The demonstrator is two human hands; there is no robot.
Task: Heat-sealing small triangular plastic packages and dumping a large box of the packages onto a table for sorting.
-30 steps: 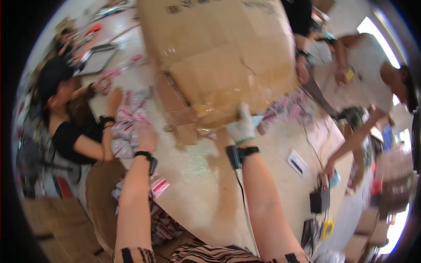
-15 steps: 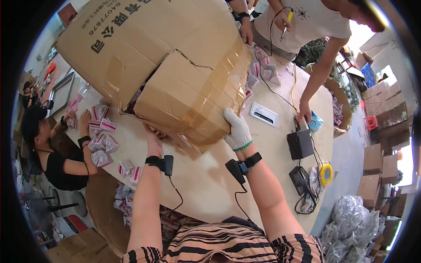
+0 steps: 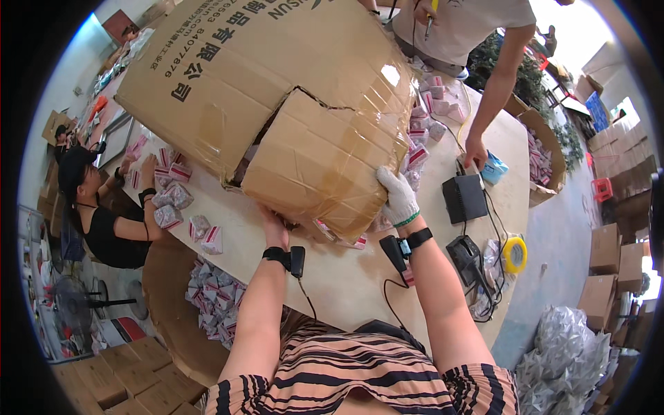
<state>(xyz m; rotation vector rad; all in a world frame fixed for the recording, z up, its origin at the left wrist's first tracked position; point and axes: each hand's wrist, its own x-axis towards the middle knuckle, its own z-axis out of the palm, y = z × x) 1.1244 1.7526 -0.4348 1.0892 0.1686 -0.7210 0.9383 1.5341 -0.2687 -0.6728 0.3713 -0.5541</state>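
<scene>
A big brown cardboard box (image 3: 277, 97) is tipped over the table (image 3: 346, 277), its flap (image 3: 318, 159) hanging open toward me. My left hand (image 3: 275, 227), bare, presses under the box's lower edge. My right hand (image 3: 398, 197), in a white glove, grips the box's right corner. Each wrist carries a black strapped device. Small pink-and-white packets (image 3: 339, 235) show under the box's lower edge.
Pink-and-white packets (image 3: 176, 197) lie along the table's left side, and more fill a bin (image 3: 214, 304) below. A person in black (image 3: 104, 221) sits at left; another person in white (image 3: 477, 41) leans in opposite. Black devices (image 3: 463, 197), yellow tape (image 3: 515, 254), stacked cartons at right.
The box has tipped further toward me and come closer. Both my hands have stayed on its lower edge and right corner, and my view has swung to the right.
</scene>
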